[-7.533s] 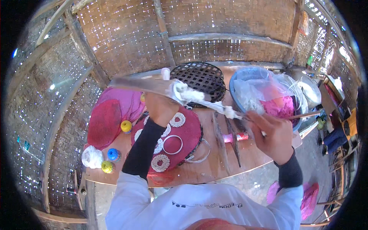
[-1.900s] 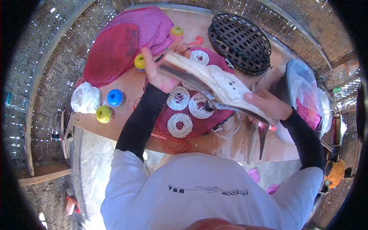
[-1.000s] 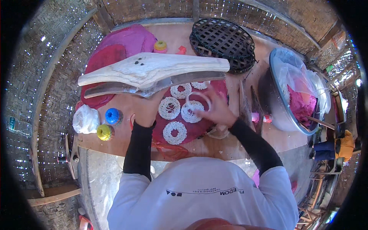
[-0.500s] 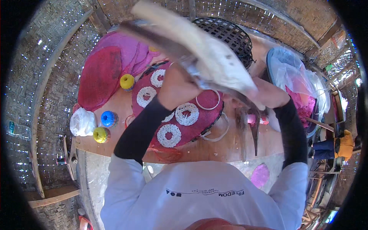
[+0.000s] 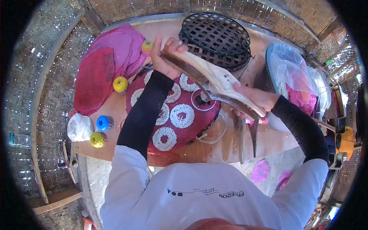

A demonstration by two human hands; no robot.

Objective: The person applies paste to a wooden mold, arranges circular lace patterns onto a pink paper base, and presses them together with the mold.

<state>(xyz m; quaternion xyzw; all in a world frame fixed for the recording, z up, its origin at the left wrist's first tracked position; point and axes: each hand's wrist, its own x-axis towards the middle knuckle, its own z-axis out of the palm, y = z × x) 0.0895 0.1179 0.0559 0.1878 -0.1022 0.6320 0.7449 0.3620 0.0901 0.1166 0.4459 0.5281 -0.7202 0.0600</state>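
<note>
Wooden tool [image 5: 216, 78]: left hand [image 5: 164, 66] and right hand [image 5: 261, 98] grasp opposite ends. Blue basin [image 5: 275, 54] contains pink mass [image 5: 301, 100], clear plastic [image 5: 297, 76].

- on your left, a white plastic bag [image 5: 80, 127];
- ahead of you, a woven wall [image 5: 142, 10];
- off to your right, a person in orange [image 5: 345, 142]

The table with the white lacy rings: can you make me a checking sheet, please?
Surface: wooden table, bearing a red mat.
Things in use: wooden tool, part pale, part dark, held above lacy white rings on the mat.
Clutter: white plastic bag, blue-topped container, dark woven baskets, blue-rimmed basin with pink material.
Hands: right hand grips the tool; left hand at its far end, grip unclear.
Cables: nothing seen.
Surroundings: woven wall; pink pieces on the floor.
</note>
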